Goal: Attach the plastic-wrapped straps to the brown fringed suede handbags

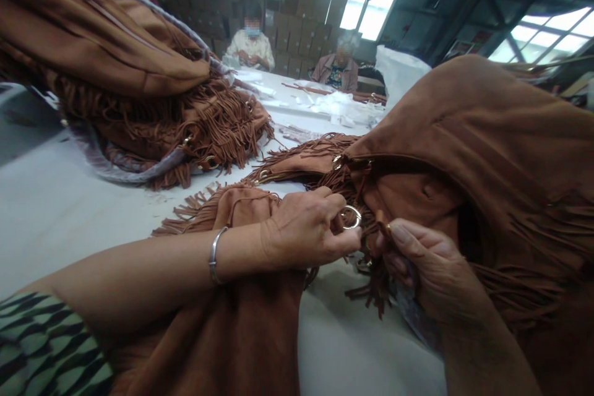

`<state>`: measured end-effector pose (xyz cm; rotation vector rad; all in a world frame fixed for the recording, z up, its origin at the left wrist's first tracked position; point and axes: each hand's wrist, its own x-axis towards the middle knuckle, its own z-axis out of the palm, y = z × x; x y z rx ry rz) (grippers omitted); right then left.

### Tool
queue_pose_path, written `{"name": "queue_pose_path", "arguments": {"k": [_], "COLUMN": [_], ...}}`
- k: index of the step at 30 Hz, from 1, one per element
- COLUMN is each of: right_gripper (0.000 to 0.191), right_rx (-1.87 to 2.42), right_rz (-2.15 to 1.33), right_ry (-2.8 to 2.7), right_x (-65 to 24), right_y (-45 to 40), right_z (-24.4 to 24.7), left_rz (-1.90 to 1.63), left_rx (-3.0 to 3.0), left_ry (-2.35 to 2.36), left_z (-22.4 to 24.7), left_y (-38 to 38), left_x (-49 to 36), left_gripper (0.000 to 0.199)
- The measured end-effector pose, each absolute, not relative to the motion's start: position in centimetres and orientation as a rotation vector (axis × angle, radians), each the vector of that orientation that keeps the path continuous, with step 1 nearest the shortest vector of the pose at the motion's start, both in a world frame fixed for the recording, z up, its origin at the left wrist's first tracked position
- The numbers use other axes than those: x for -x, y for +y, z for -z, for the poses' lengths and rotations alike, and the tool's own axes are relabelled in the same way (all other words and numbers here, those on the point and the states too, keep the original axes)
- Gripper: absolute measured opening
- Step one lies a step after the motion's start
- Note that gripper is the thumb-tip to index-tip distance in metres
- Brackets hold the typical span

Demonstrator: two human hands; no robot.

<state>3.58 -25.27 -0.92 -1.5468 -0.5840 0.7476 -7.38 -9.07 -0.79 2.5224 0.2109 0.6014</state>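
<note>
My left hand (309, 227), with a silver bracelet (213, 255) on its wrist, is closed on a shiny metal ring (352, 218). Just to the right, my right hand (424, 257) pinches a brown strap end (382, 223) with a small gold-coloured piece at the fingertips. Between and behind the hands lie brown fringes and the open mouth of a large brown suede bag (482, 111). Another piece of brown suede (241, 334) lies under my left forearm.
More fringed brown bags (139, 62) are piled on the white table (93, 216) at the left. Across the table sit two people (250, 46), (336, 71) beside white wrapping (343, 105). Stacked cartons (294, 34) stand behind them.
</note>
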Motion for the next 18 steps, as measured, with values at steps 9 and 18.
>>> {"name": "queue_pose_path", "arguments": {"k": [9,18], "right_gripper": [0.045,0.039], "right_rx": [1.415,1.395], "right_rz": [-0.871,-0.931], "right_ry": [-0.526,-0.53], "right_x": [-3.6,-2.6], "right_y": [-24.0,-23.8], "right_z": [2.3,1.8], "left_rz": [-0.555,-0.362], "left_rx": [-2.725,-2.912], "left_ry": [0.227,-0.254], "left_z": [1.0,1.6], "left_y": [-9.4,-10.2], "left_x": [7.5,8.4], "left_gripper": [0.039,0.035]}}
